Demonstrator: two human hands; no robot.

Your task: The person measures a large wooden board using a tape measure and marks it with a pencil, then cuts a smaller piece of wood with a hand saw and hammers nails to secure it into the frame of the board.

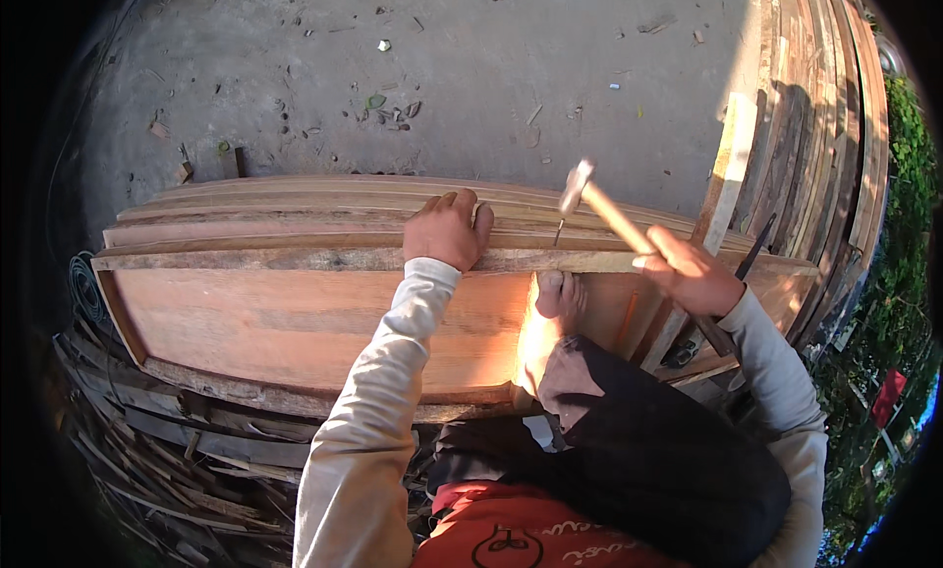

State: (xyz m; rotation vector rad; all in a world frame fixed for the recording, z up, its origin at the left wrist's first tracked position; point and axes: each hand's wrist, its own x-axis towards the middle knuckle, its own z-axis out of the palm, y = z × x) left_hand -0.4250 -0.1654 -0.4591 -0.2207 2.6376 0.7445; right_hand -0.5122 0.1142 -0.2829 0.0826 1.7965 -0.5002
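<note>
My right hand is closed round the wooden handle of a hammer, its metal head slightly blurred. Just below that head, a thin nail stands up from the top edge of a long wooden frame. To the left, my left hand is closed over the same edge, with its fingers bent across the planks lying along the frame's far side. Inside the frame, a smooth reddish-brown panel shows, and my bare foot rests there.
Long boards are stacked at the right. Scrap wood strips lie in a heap at the lower left, near a coiled green hose. Stones and chips litter the concrete floor. An upright timber crosses the frame's right part.
</note>
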